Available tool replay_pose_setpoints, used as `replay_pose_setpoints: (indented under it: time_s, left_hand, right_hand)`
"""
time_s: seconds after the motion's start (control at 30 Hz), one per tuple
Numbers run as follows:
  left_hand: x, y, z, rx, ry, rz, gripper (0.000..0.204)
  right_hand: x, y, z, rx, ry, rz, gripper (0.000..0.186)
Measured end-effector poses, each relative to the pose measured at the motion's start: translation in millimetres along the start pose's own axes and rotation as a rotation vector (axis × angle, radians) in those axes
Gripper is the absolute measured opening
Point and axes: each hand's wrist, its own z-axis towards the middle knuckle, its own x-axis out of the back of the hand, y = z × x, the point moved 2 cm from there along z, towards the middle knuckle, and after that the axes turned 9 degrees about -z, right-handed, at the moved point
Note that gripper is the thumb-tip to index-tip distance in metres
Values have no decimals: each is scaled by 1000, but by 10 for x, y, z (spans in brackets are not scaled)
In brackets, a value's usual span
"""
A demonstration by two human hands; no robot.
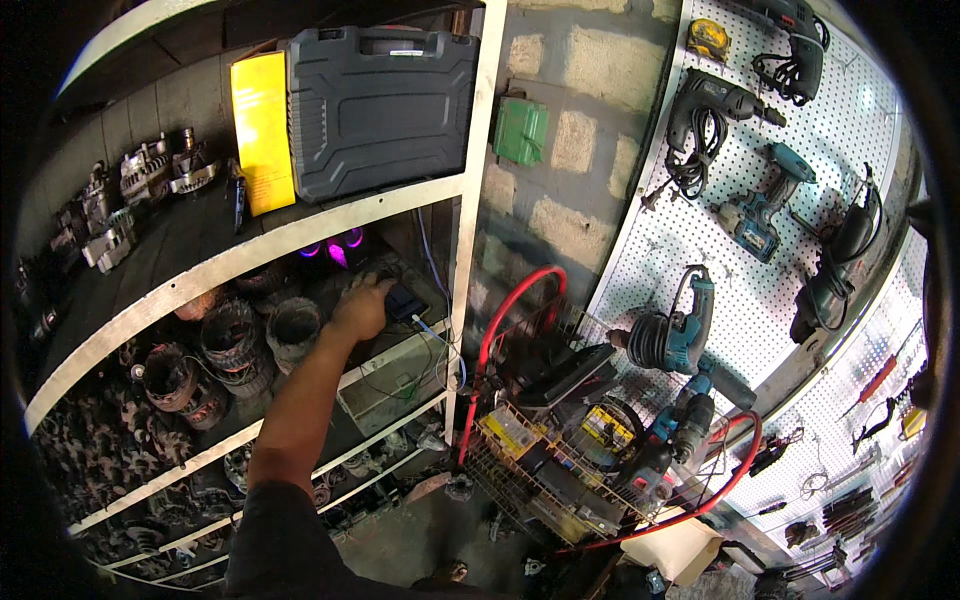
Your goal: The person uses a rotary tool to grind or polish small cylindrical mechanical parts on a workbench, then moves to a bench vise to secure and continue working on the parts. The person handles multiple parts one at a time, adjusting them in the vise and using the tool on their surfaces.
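Observation:
My left hand (362, 308) reaches into a shelf bay under the large black tool case. Its fingers are bent against the edge of a small dark phone-like device (403, 303), which they seem to grip; the fingertips are partly hidden. A pale cable (424, 326) runs into the lower end of the device and trails down towards the shelf's upright. Behind the hand, purple lights (338, 254) glow in the back of the bay. My right hand is out of view.
Round metal motor housings (228, 334) crowd the shelf left of my arm. Above are the black tool case (385, 115) and a yellow box (263, 135). To the right stands a red-framed wire cart (515, 300) with power tools, beside a white pegboard (690, 235) hung with drills.

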Motion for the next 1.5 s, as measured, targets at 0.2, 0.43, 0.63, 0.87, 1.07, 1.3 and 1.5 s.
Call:
replay_pose_setpoints:
  time_s: [0.2, 0.43, 0.63, 0.87, 1.07, 1.3, 1.5]
  left_hand:
    - [89, 63, 107, -71, 258, -51, 62]
    - [-1282, 891, -1662, -661, 131, -468, 18]
    - [-2846, 701, -4011, -266, -1448, -246, 39]
    - [-3145, 261, -5015, 3, -1671, -50, 47]
    - [-2999, 804, -5748, 135, -1643, -64, 54]
    - [-2904, 1493, -6514, 6, -1533, -46, 60]
    - [-2995, 2026, -6506, -254, -1536, 6, 64]
  right_hand:
    - [-190, 902, -535, -216, -21, 2, 37]
    - [-1304, 2775, -2566, -877, -272, 182, 37]
    - [-2867, 3342, -4158, -990, -625, 374, 38]
    - [-2690, 3327, -4541, -1084, -536, 390, 44]
    - [-2399, 4162, -4711, -747, -658, 42, 34]
    - [-2210, 4799, -4687, -690, -663, -53, 44]
    - [-2048, 4459, -4388, -577, -329, 90, 52]
